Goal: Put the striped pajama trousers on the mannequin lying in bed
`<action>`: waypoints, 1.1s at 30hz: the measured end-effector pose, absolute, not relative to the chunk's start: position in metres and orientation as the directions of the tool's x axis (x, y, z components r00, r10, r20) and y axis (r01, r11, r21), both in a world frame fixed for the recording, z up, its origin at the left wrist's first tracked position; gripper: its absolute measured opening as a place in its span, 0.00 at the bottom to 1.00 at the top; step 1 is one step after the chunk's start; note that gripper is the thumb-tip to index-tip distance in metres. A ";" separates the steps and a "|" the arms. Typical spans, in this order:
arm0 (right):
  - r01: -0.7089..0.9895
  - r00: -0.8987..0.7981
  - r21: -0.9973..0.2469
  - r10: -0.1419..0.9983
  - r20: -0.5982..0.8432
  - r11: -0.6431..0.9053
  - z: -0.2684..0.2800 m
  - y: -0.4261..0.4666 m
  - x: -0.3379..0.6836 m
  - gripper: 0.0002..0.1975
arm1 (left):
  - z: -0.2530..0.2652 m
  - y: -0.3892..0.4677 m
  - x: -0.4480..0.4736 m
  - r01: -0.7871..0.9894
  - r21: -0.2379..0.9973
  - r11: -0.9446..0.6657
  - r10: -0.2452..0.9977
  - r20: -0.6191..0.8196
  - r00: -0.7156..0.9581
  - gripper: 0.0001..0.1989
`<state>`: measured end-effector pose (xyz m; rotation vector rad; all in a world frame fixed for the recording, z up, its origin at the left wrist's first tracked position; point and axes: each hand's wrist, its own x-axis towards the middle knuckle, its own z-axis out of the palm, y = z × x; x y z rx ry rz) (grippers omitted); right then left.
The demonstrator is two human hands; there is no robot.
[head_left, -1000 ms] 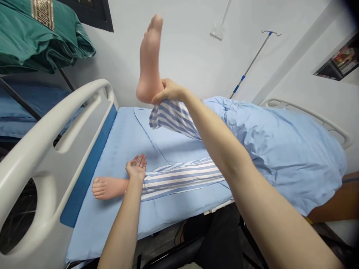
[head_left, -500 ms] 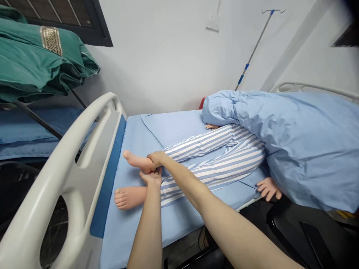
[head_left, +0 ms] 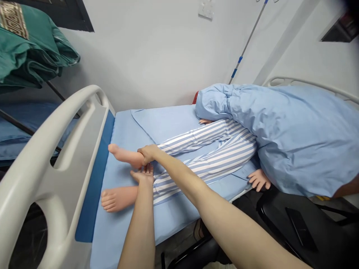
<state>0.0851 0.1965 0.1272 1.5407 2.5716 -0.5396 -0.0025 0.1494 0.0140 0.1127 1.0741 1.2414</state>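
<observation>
A manikin lies on the bed, its legs in blue-and-white striped trousers (head_left: 224, 157). My right hand (head_left: 150, 154) is wrapped around the ankle of its farther foot (head_left: 125, 155), which is raised a little off the sheet. Just below that ankle, my left hand (head_left: 144, 175) is palm up with its fingers stretched out; whether it touches the heel I cannot tell. The nearer foot (head_left: 119, 198) rests on the sheet beside my left wrist. A light blue quilt (head_left: 294, 134) covers the manikin's upper body, and one manikin hand (head_left: 259, 180) shows at its edge.
A cream footboard (head_left: 84, 149) stands at the left end of the light blue mattress (head_left: 174, 224). Black chairs (head_left: 280, 213) are close to the bed's near side. Behind the bed rises an IV pole (head_left: 248, 43). Green folded cloth (head_left: 42, 48) hangs at upper left.
The view has shifted, so the bed and manikin appear farther left and slightly higher. My right hand keeps its hold on the ankle, and my left hand stays palm up below it.
</observation>
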 end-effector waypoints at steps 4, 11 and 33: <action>0.829 -0.481 -0.422 0.853 -0.203 0.367 0.192 0.198 0.102 0.29 | 0.030 0.142 -0.002 -0.799 0.510 0.318 0.698 -0.697 -0.167 0.23; 0.751 -0.433 -0.534 0.900 0.048 0.389 0.310 0.209 0.149 0.25 | 0.043 0.138 0.003 -0.768 0.562 0.307 0.759 -0.632 -0.158 0.30; 0.801 -0.509 -0.409 0.857 -0.080 0.437 0.251 0.204 0.119 0.22 | 0.027 0.149 -0.002 -0.896 0.391 0.211 0.806 -0.588 -0.066 0.34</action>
